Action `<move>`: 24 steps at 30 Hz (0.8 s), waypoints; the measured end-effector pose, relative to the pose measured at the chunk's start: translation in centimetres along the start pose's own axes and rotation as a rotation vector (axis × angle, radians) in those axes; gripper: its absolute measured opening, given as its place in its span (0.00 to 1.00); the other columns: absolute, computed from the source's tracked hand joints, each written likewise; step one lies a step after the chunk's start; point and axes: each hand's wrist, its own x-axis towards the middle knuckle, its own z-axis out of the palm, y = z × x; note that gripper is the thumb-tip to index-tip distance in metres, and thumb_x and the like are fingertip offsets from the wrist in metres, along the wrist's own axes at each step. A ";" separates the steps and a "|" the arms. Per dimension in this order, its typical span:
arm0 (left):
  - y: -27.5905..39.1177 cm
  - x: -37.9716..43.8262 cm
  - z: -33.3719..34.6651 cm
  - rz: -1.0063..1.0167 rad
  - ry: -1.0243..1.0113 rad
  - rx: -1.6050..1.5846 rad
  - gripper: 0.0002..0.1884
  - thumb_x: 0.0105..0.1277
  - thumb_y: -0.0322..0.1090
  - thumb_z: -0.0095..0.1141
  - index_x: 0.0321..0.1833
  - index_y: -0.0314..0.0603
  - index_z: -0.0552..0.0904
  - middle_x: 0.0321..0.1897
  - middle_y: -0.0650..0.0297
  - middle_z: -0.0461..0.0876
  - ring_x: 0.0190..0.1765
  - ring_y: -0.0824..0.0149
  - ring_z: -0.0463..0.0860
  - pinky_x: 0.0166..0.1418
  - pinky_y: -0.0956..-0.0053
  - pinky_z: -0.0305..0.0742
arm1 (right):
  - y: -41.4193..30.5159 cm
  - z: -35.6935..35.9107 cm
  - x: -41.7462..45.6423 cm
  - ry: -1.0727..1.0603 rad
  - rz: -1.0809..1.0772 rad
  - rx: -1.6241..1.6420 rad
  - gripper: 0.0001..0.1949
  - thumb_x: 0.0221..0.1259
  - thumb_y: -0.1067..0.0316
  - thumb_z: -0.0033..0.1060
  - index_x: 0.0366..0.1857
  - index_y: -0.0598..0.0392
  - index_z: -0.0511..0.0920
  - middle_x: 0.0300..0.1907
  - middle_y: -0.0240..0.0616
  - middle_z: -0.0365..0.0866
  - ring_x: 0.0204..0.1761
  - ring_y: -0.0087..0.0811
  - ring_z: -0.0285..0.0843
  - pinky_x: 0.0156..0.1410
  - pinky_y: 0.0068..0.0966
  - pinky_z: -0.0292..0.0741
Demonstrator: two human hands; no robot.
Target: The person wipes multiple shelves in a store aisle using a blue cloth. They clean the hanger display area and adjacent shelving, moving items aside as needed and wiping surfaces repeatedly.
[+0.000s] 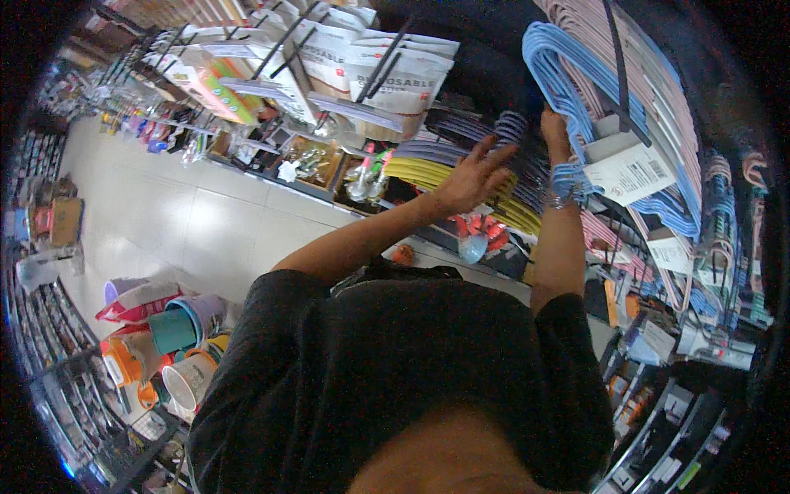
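My left hand (pixel 478 178) is over a hanging stack of hangers, its fingers apart and grasping nothing. Under and beside it are yellow hangers (pixel 419 173) and purple-grey hangers (pixel 426 150); whether the fingers touch them is unclear. My right hand (pixel 555 131) reaches up beside a bundle of light blue hangers (pixel 558 55), its fingers partly hidden in shadow, so its grip does not show. A metallic band (pixel 558 200) circles that wrist. A white card label (pixel 629 168) with writing and a barcode hangs on the blue bundle.
White packs of disposable chopsticks (pixel 395 77) hang on hooks at the upper left. Pink hangers (pixel 642 55) crowd the right side. Below the hooks stand open boxes (pixel 311 162) of small goods. Buckets and tubs (pixel 191 321) stand on the tiled floor (pixel 203 216) behind my left arm.
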 end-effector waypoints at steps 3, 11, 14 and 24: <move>-1.5 -0.6 0.0 0.015 -0.094 0.172 0.29 0.74 0.57 0.46 0.75 0.61 0.63 0.76 0.43 0.50 0.74 0.37 0.59 0.66 0.30 0.60 | 0.2 1.2 1.5 -0.061 0.010 0.012 0.34 0.48 0.86 0.51 0.65 0.46 0.73 0.68 0.42 0.72 0.72 0.47 0.63 0.77 0.39 0.58; -0.8 -0.3 0.3 0.169 0.028 0.139 0.30 0.70 0.55 0.51 0.73 0.58 0.66 0.74 0.42 0.54 0.73 0.37 0.61 0.65 0.38 0.68 | 0.1 1.8 0.4 -0.239 0.007 0.058 0.33 0.51 0.85 0.50 0.67 0.47 0.72 0.68 0.44 0.71 0.72 0.48 0.61 0.77 0.39 0.58; -2.5 -0.1 1.1 0.283 0.060 0.234 0.30 0.70 0.55 0.52 0.72 0.57 0.67 0.73 0.41 0.56 0.73 0.37 0.61 0.63 0.43 0.72 | -0.5 1.3 0.1 -0.510 0.141 0.006 0.33 0.52 0.85 0.50 0.67 0.47 0.72 0.69 0.44 0.70 0.73 0.48 0.61 0.77 0.39 0.58; -0.1 -1.8 -2.1 0.079 0.083 0.122 0.26 0.73 0.47 0.51 0.71 0.51 0.68 0.69 0.41 0.65 0.65 0.39 0.73 0.66 0.50 0.69 | -4.4 -4.4 -4.4 0.071 -0.170 0.019 0.31 0.55 0.84 0.40 0.68 0.56 0.70 0.69 0.48 0.69 0.73 0.47 0.61 0.78 0.35 0.55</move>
